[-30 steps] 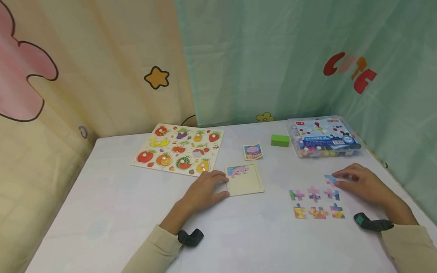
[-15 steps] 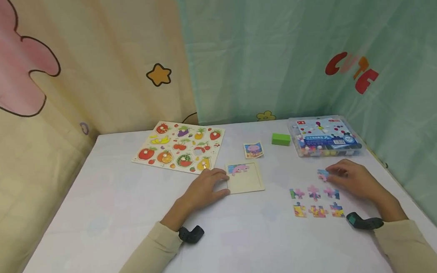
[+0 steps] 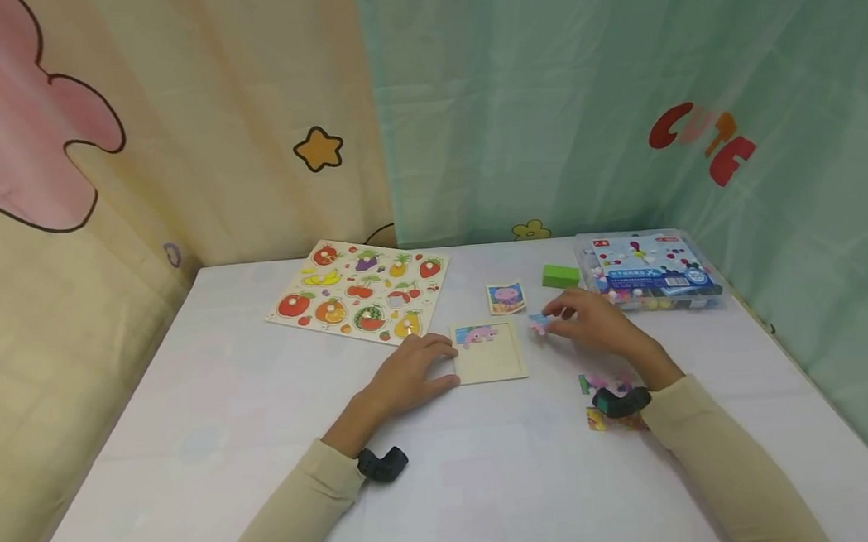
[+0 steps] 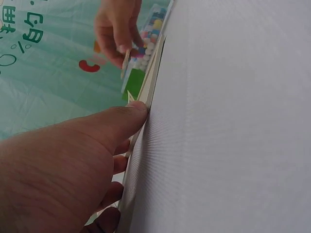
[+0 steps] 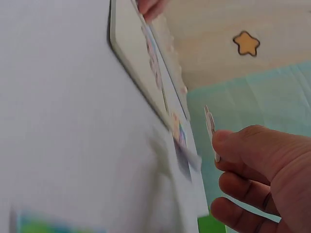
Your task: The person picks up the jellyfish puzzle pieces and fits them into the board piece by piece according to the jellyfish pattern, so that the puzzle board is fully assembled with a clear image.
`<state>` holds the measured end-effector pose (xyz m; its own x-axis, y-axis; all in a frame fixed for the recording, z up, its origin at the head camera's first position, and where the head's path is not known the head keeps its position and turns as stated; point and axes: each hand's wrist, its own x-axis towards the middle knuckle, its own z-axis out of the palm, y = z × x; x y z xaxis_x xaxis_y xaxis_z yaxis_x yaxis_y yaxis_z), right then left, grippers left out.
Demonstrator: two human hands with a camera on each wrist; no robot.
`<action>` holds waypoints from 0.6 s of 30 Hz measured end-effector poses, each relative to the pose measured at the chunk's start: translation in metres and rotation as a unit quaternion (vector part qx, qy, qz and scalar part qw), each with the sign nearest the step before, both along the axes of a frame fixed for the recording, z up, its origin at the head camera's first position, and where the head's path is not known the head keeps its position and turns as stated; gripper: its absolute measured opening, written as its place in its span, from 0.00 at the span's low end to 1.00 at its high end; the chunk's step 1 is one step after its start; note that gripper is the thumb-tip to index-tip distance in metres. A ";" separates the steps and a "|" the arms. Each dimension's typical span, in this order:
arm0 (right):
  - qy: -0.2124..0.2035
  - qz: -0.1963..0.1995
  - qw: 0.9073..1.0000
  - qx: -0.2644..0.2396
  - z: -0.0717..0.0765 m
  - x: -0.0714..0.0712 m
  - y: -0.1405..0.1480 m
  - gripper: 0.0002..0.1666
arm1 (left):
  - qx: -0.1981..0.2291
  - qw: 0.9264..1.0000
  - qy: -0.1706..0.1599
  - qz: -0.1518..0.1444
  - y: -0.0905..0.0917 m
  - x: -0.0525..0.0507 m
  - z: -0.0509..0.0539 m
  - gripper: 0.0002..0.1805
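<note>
My right hand [image 3: 586, 321] pinches a blue-and-pink jigsaw piece [image 3: 538, 323] between thumb and fingertips. In the right wrist view, that thin piece [image 5: 211, 131] is seen edge-on, raised off the table. Just left of it lies a square wooden puzzle tray [image 3: 490, 365], with joined pieces [image 3: 475, 335] showing a pink animal in its upper left. My left hand [image 3: 413, 375] rests at the tray's left edge, thumb and fingers touching it with a gap between them. Other loose pieces [image 3: 594, 384] lie under my right wrist, partly hidden by the forearm.
Behind the tray is a small picture card [image 3: 506, 298] with a curled corner. A green block [image 3: 560, 276] and a clear plastic box [image 3: 650, 270] of colored beads stand at the back right. A fruit peg board [image 3: 361, 292] lies at the back left.
My right hand has carried the jigsaw piece leftward from the right side, up to near the tray's right edge. My left hand stays at the tray.
</note>
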<state>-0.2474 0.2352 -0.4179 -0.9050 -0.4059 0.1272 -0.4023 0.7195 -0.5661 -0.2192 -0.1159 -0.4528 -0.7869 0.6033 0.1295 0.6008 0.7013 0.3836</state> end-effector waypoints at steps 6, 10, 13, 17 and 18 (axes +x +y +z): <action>-0.001 0.032 0.999 0.002 -0.008 -0.016 -0.045 0.13 | 0.003 1.000 0.002 -0.002 0.001 0.000 -0.002 0.25; -0.013 0.026 1.000 0.009 -0.017 -0.017 -0.056 0.13 | -0.001 1.000 -0.002 -0.004 0.001 0.002 -0.001 0.25; -0.008 0.020 0.999 0.029 -0.021 -0.017 -0.060 0.12 | -0.002 1.000 0.001 -0.004 0.001 0.002 0.001 0.25; 0.015 0.021 0.998 0.054 -0.022 -0.015 -0.062 0.12 | -0.001 1.000 0.006 -0.001 0.000 0.002 0.002 0.25; 0.018 0.022 0.998 0.057 -0.022 -0.015 -0.062 0.12 | -0.001 1.000 0.006 0.000 0.000 0.002 0.002 0.25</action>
<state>-0.2620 0.1730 -0.4396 -0.8820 -0.4584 0.1095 -0.4529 0.7600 -0.4662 -0.2167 -0.1158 -0.4510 -0.7852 0.6038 0.1372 0.6055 0.7022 0.3745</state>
